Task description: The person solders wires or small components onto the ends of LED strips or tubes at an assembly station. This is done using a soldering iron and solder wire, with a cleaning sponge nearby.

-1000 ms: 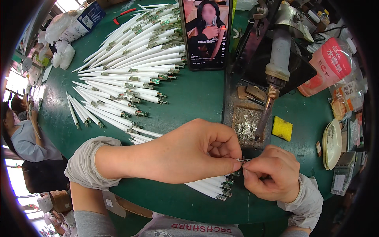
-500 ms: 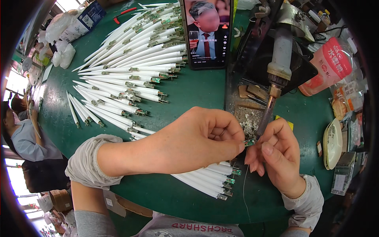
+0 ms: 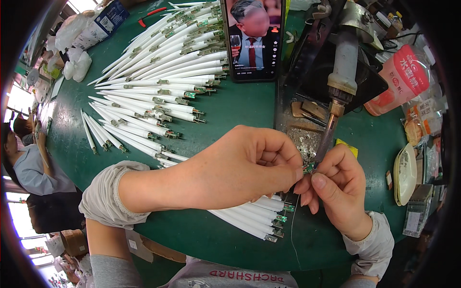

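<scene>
Close under the tip of a mounted soldering iron, my left hand pinches a small green circuit board between thumb and fingers. Most of whatever the board belongs to is hidden by that hand. My right hand has its thumb and fingers curled together right beside the board. A thin solder wire runs from those fingertips down toward the table's near edge. Below my left hand lie several white tapered sticks with green boards at their right ends.
A large fan of similar white sticks covers the table's left and far side. Behind my hands stands a phone playing a video. A solder-spattered tray, a pink-labelled tub and pale dishes are rightward. Another person sits far left.
My left hand has shifted slightly right, bringing the circuit board closer under the iron's tip. My right fingertips now sit nearer to the left ones, and the solder wire has moved a little left.
</scene>
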Available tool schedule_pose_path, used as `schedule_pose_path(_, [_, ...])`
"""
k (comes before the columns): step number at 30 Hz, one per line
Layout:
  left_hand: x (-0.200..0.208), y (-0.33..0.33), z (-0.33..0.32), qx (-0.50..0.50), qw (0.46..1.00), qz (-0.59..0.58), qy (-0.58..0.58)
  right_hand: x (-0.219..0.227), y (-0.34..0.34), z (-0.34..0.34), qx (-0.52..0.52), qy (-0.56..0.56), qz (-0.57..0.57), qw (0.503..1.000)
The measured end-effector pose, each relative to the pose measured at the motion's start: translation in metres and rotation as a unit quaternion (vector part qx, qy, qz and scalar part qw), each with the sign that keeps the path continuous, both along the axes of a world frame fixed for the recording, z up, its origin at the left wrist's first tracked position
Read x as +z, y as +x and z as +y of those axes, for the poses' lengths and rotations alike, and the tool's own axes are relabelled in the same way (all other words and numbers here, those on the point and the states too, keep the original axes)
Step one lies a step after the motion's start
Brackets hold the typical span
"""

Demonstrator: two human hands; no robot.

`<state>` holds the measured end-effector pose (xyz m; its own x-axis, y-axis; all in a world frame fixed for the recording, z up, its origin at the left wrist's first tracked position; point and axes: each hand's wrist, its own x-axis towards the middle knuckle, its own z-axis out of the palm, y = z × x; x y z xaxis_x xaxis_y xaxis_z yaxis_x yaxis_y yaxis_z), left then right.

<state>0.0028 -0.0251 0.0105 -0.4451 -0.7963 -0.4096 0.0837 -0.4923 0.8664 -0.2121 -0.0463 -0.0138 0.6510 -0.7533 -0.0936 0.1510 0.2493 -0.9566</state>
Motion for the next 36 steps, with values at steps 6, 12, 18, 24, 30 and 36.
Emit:
schedule_pose_path(6, [0.004, 0.001, 0.001, 0.005, 1.0, 0.012, 0.0, 0.0, 0.002, 0.0, -0.005, -0.004, -0.007, 1.0])
schedule_pose_path(12, [0.005, 0.001, 0.0, 0.0, 1.0, 0.024, -0.003, 0.0, 0.001, 0.001, -0.007, -0.016, -0.009, 1.0])
schedule_pose_path(18, [0.005, 0.005, 0.0, 0.011, 0.998, 0.007, 0.059, -0.004, 0.003, -0.001, -0.014, -0.011, -0.01, 1.0])
schedule_pose_path(24, [-0.003, 0.001, 0.008, -0.011, 0.998, -0.027, -0.057, -0.009, 0.0, -0.003, 0.009, 0.006, -0.039, 0.999])
schedule_pose_path(30, [0.006, -0.001, 0.011, -0.027, 0.996, -0.079, -0.042, -0.009, -0.001, -0.004, 0.027, 0.004, -0.005, 1.0])
schedule_pose_path(36, [0.003, -0.001, 0.016, -0.027, 0.993, -0.088, -0.08, -0.008, -0.002, -0.001, 0.049, -0.009, 0.006, 0.999])
